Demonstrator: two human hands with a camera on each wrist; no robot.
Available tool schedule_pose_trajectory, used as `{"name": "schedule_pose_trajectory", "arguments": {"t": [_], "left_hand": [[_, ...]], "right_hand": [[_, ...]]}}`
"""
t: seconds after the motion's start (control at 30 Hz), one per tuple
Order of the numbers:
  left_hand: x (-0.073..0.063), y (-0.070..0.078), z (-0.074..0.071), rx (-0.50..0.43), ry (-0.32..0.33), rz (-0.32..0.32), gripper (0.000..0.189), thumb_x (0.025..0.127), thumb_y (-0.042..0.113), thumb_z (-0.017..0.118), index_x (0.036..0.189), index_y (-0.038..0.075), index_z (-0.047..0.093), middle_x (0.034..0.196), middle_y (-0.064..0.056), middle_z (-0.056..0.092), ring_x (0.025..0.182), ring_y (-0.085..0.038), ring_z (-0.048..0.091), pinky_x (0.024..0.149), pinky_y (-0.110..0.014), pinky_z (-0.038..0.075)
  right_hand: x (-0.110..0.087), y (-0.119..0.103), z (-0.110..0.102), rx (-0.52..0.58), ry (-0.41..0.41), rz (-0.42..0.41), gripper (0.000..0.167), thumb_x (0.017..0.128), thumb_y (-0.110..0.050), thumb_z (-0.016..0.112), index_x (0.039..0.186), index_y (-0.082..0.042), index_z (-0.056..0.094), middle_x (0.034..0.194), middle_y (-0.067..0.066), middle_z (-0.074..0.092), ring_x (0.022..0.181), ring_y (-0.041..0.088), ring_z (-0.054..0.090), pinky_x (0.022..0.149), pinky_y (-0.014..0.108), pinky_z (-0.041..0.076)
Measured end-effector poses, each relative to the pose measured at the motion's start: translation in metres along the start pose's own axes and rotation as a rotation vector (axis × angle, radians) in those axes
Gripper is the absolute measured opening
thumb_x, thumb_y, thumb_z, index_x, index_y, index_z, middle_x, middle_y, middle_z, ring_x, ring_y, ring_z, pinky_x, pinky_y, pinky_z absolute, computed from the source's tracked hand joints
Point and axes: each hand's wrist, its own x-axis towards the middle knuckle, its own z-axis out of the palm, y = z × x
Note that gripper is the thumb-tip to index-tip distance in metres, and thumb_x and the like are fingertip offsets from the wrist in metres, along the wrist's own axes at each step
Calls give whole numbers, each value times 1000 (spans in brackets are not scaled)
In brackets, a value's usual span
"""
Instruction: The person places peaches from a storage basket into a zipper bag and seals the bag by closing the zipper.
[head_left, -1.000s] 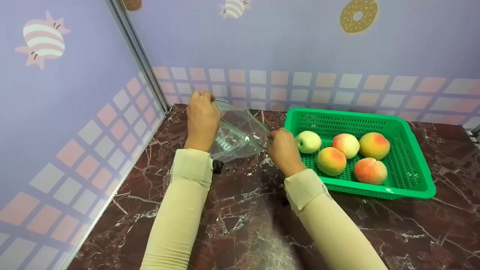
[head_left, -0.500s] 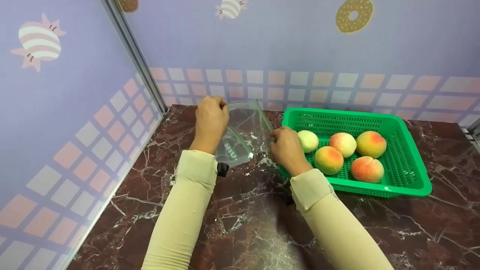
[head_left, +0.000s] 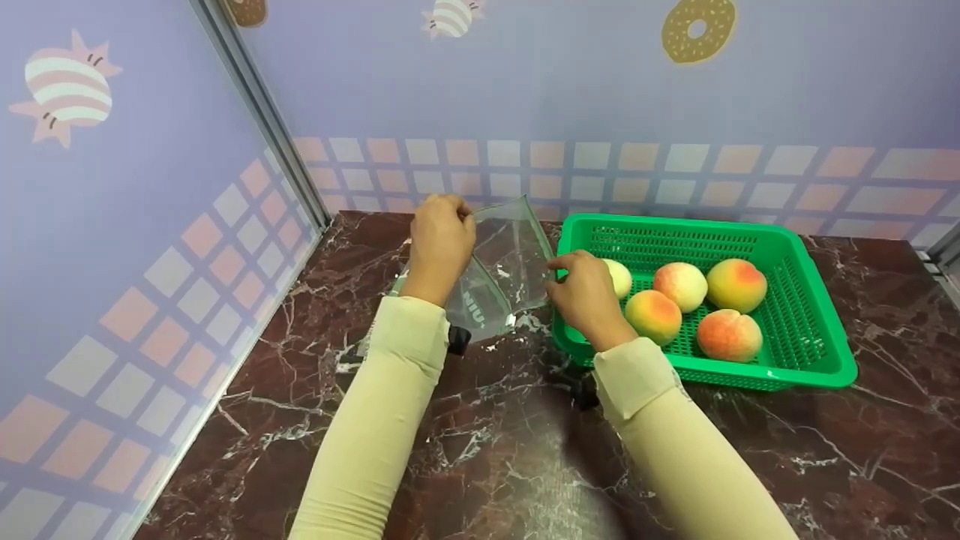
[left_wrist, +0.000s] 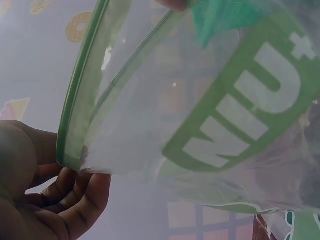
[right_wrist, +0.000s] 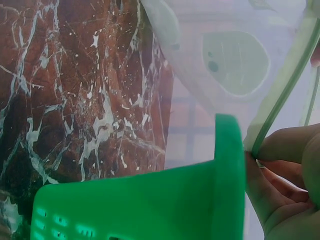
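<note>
A clear zip bag (head_left: 517, 247) with green seal strips is spread between my two hands, its mouth apart. My left hand (head_left: 442, 244) pinches one end of the mouth. In the left wrist view the thumb and fingers hold that corner, and green "NIU+" print (left_wrist: 240, 110) shows on the bag. My right hand (head_left: 589, 296) pinches the opposite end beside the basket; the right wrist view shows the green strip (right_wrist: 287, 90) between thumb and fingertips. Several peaches lie in the green basket (head_left: 817, 322), among them a pale one (head_left: 619, 277) partly behind my right hand.
The basket stands on a dark red marbled tabletop (head_left: 480, 450), close to my right hand. A purple patterned wall (head_left: 600, 90) rises behind, and another wall (head_left: 172, 150) runs along the left side. A metal post (head_left: 262, 105) joins them.
Both hands have shifted right with the bag, the right hand coming nearer the basket. The bag's mouth has turned and its two sides stand farther apart. The peaches stay in the basket.
</note>
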Motion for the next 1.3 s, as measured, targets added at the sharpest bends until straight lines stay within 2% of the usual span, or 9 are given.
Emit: {"name": "schedule_pose_trajectory", "arguments": {"t": [0.17, 0.33, 0.53, 0.73, 1.07, 1.3], "left_hand": [[0, 2, 5, 12, -8, -8, 16, 92, 12, 59, 95, 6, 74, 99, -13, 68, 92, -31, 66, 81, -42, 54], [1, 3, 8, 20, -8, 3, 16, 92, 12, 59, 94, 6, 74, 98, -12, 69, 94, -30, 66, 83, -42, 53], [-1, 5, 11, 5, -42, 0, 16, 92, 12, 59, 96, 5, 73, 100, -13, 69, 97, -29, 65, 84, -40, 54], [-2, 8, 13, -7, -53, 5, 17, 92, 10, 56, 94, 5, 72, 99, -13, 68, 94, -29, 64, 82, -40, 54], [-5, 11, 16, -11, -53, -4, 16, 91, 11, 59, 94, 4, 73, 98, -13, 68, 93, -30, 65, 81, -42, 54], [-5, 13, 20, -14, -51, 6, 15, 91, 11, 59, 93, 4, 73, 97, -14, 69, 92, -31, 66, 81, -43, 54]], "right_hand": [[-1, 4, -1, 10, -5, 14, 34, 85, -8, 67, 119, -3, 68, 119, 20, 65, 106, 33, 61, 93, 46, 50], [-2, 6, -1, 13, -17, 19, 36, 86, -8, 67, 121, -3, 67, 120, 20, 64, 103, 32, 61, 90, 46, 51], [-4, 8, -2, 10, -29, 29, 35, 87, -9, 66, 121, -3, 67, 119, 20, 63, 101, 32, 61, 87, 44, 52], [-6, 10, -3, 9, -11, 25, 34, 86, -8, 65, 120, -3, 68, 117, 20, 63, 95, 31, 62, 82, 43, 53], [-10, 13, -6, -4, 2, 2, 33, 87, -11, 65, 119, -5, 68, 115, 17, 65, 89, 29, 66, 77, 42, 55], [-15, 16, -11, -8, 31, -27, 32, 89, -15, 67, 119, -6, 68, 114, 16, 66, 89, 29, 66, 78, 43, 55]]}}
